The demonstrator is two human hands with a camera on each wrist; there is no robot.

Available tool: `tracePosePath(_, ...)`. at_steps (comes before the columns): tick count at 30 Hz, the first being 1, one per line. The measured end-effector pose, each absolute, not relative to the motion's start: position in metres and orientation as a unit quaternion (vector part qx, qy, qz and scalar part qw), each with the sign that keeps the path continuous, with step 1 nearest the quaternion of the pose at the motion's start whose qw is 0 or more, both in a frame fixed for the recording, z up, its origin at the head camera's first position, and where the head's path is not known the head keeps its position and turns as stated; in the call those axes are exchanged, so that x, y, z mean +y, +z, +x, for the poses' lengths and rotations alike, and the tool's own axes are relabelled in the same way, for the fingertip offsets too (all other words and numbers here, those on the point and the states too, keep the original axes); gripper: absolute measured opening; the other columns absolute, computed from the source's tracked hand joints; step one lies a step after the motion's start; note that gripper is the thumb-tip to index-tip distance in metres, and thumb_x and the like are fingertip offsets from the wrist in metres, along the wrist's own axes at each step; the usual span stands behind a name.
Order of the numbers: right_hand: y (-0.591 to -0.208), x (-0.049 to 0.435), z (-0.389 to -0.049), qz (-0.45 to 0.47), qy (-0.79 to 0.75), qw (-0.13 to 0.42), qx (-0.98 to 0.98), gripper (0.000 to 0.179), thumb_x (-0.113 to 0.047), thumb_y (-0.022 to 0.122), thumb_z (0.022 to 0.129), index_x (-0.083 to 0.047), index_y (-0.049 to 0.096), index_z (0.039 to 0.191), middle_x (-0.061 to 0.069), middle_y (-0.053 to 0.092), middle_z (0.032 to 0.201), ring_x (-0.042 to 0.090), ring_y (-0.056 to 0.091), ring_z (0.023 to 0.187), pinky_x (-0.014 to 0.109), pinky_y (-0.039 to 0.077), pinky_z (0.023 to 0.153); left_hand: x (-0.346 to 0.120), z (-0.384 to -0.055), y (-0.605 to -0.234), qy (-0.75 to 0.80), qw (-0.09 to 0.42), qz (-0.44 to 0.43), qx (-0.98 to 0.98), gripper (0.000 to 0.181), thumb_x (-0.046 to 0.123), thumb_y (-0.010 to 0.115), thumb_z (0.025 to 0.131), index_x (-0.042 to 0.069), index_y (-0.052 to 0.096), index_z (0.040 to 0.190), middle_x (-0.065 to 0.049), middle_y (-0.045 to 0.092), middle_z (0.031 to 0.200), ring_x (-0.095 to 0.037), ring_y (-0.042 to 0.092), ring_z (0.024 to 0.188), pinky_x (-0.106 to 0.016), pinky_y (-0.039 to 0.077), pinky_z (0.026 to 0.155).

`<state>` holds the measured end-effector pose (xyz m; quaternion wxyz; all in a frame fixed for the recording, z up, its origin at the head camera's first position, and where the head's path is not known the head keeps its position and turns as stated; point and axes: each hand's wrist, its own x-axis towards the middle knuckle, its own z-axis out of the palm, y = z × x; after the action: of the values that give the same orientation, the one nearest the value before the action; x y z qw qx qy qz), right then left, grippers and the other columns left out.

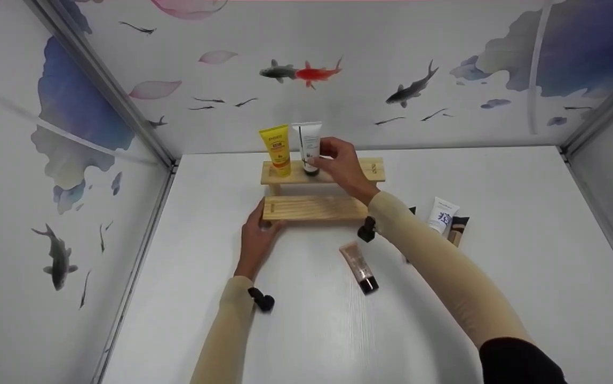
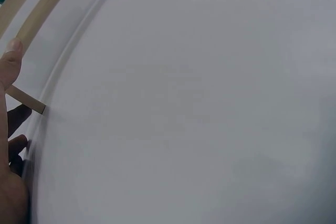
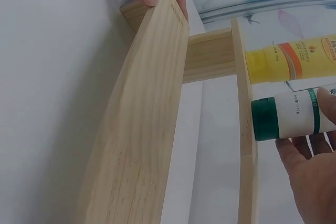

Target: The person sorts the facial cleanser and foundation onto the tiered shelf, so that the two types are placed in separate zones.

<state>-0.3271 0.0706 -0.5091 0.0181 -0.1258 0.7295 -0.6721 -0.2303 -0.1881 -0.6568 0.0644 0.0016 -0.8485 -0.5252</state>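
we see the right hand [image 1: 341, 162] pinch a white tube [image 1: 309, 141], cap [image 3: 265, 119] down on the top step [image 1: 373, 168] of a wooden stand [image 1: 317, 208]. beside it stands one yellow tube [image 1: 277, 148]. the left hand [image 1: 258, 237] grips the left end of the low step [image 3: 142, 129]. the stand sits on a white table [image 1: 301, 330], and the walls [image 1: 231, 125] have painted fish [image 1: 413, 90]. on the table we count one pink tube [image 1: 358, 264], one white tube with blue marks [image 1: 442, 213] and one brown tube [image 1: 458, 230], partly covered. the right sleeve [image 1: 455, 282] hides most of one more thing [image 1: 412, 210]; we cannot tell what.
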Motion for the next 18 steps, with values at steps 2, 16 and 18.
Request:
tracePosePath(2,-0.51,0.071,-0.327,-0.127,-0.673,0.017,0.728,0.042,-0.007,0.082,0.101,-0.004,0.069,0.141,0.011,0.071,0.139,0.026,0.067,0.128,0.04,0.051,0.116,-0.188,-0.23,-0.657,-0.527,0.063,0.001,-0.848,0.097,0.058,0.08,0.097,0.014,0.037,0.173,-0.008,0.053,0.167,-0.021,0.058,0.134,-0.047,0.043,0.122)
tracePosePath(16,-0.511,0.091,-0.324,-0.169,-0.675,0.012,0.718,0.044,-0.004,0.081,0.1,0.0,0.066,0.142,0.018,0.07,0.139,0.032,0.065,0.131,0.041,0.053,0.114,-0.187,-0.23,-0.655,-0.525,0.072,-0.008,-0.848,0.094,0.049,0.082,0.099,0.011,0.037,0.172,-0.01,0.054,0.165,-0.023,0.061,0.129,-0.048,0.045,0.119)
tracePosePath(18,-0.512,0.098,-0.324,-0.169,-0.672,0.006,0.721,0.045,-0.005,0.081,0.101,0.0,0.066,0.143,0.022,0.068,0.14,0.034,0.065,0.132,0.041,0.053,0.115,-0.187,-0.23,-0.655,-0.523,0.069,-0.004,-0.849,0.094,0.049,0.082,0.099,0.012,0.037,0.173,-0.009,0.053,0.166,-0.022,0.059,0.132,-0.047,0.044,0.12)
